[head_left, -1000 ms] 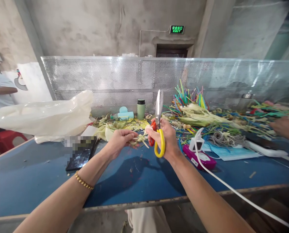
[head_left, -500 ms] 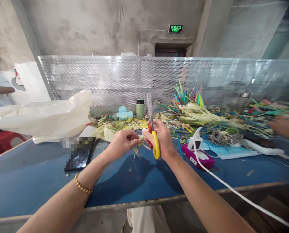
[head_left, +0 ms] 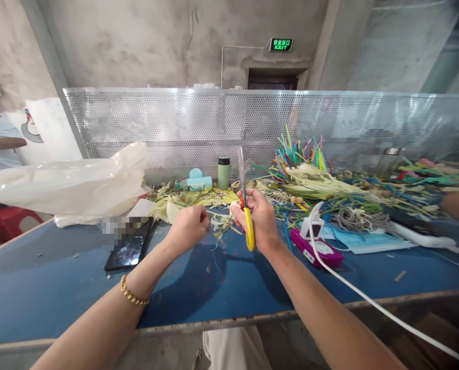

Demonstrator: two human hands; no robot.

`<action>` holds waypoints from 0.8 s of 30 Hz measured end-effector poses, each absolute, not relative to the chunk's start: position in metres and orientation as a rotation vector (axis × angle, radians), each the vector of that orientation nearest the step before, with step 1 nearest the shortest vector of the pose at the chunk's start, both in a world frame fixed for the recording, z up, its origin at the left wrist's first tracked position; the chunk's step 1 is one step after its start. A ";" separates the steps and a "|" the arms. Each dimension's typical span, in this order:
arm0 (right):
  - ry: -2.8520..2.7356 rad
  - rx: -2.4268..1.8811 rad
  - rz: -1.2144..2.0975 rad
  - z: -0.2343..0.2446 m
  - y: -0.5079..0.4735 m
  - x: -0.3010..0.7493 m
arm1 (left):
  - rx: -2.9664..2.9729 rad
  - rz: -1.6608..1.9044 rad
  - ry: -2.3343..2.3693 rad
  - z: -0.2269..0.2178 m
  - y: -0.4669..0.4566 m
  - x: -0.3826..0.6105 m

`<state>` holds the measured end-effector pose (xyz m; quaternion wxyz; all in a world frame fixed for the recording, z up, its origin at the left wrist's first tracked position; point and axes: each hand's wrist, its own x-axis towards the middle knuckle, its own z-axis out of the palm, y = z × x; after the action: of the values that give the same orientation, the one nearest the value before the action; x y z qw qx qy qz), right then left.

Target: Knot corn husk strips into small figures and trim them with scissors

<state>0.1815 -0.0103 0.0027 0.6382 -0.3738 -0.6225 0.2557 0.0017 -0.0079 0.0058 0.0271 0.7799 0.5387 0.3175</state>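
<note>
Right hand: my clock's centre; closed round yellow-handled scissors, blades toward 12; pale fibres at 9
Left hand: farther out at 9, fingers curled; can't tell what, if anything, it holds
Blades: might nick the left hand if both close in and the grip slips
White cable: at 4; a wide sweep could snag it
Blue table: moving room at 7, front edge nearer 6
Husk pile: at 1, green bottle at 11, both limiting forward reach
</note>
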 end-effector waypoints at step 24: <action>-1.517 -0.966 0.703 -0.003 -0.005 0.184 | 1.413 1.434 0.938 0.015 -0.003 -0.005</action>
<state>0.1839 -0.0047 -0.0027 0.5691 -0.4113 -0.6460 0.2993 -0.0047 -0.0027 0.0148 0.4443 0.5700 0.3784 0.5783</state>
